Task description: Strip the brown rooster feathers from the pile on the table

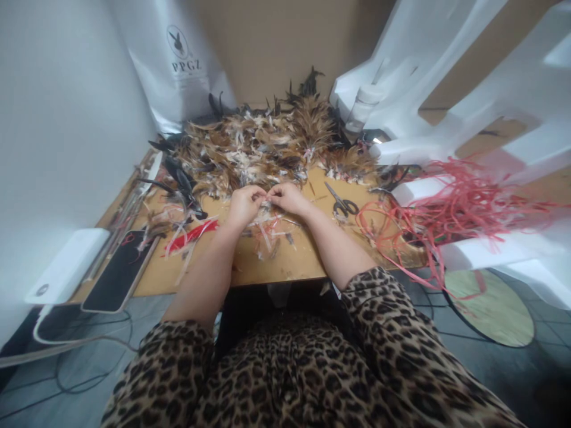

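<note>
"What's crowding the hands?"

"A broad feather pile (263, 142) is filling the back of the table (294, 267) just beyond them. Scissors (342, 204) are lying near the right forearm, blades pointing away and to the left. Pink-red strands (473, 205) are tangling over the right side, and a phone (116, 274) is resting beside a white box (71, 261) at the left"

"And behind the feathers?"

"A white bag (187, 89) with a rabbit emblem is standing at the left, a clear bottle (362, 112) at the right"

"How is it all looking?"

"Brown feathers are fanning out, soft and bushy, with whitish fluff showing among them. Long, dark feathers (181, 178) are spreading at the left, and a bright red strip (190, 236) is lying near the left forearm. The strands are curling, thin and ribbon-like"

"What are the fingers doing?"

"The left hand (243, 206) and right hand (289, 197) are meeting at the fingertips, both closing in a pinch; I can't tell what they're gripping. A loose tuft of feather and ribbon scraps (267, 232) is lying just below them, on the person's side"

"Pointing which way?"

"Some ribbon ends are trailing towards the near edge, others are splaying sideways, so I'm not making out one long axis"
</note>
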Demonstrator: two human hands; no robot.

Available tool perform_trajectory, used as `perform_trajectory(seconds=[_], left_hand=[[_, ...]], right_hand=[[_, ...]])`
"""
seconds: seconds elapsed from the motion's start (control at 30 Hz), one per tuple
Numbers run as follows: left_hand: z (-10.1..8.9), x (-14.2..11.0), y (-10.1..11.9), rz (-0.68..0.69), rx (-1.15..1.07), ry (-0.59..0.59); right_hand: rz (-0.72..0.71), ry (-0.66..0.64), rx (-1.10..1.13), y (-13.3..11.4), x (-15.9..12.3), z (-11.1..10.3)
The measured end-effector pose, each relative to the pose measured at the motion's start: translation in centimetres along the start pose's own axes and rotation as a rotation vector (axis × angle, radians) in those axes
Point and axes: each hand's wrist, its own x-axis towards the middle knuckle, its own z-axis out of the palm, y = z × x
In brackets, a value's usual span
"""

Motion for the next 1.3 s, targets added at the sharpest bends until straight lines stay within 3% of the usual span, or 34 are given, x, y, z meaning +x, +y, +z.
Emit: perform_trajectory(seconds=[0.2,0.47,0.9,1.3], left_hand=[[-0.1,0.0,0.2,0.033,0.056,0.004],[-0.1,0.0,0.2,0.052,0.056,0.028],[-0.2,0.0,0.5,0.062,0.104,0.023],[-0.4,0.0,0.4,0.072,0.091,0.029]], right_hand=[[-0.029,0.042,-0.102,-0.3,-0.1,-0.2],[-0.042,-0.031,0.07,0.0,-0.1,-0.3],[-0.047,0.053,0.028,0.3,0.1,-0.2],[-0.043,-0.013,0.146,0.7,0.1,-0.6]])
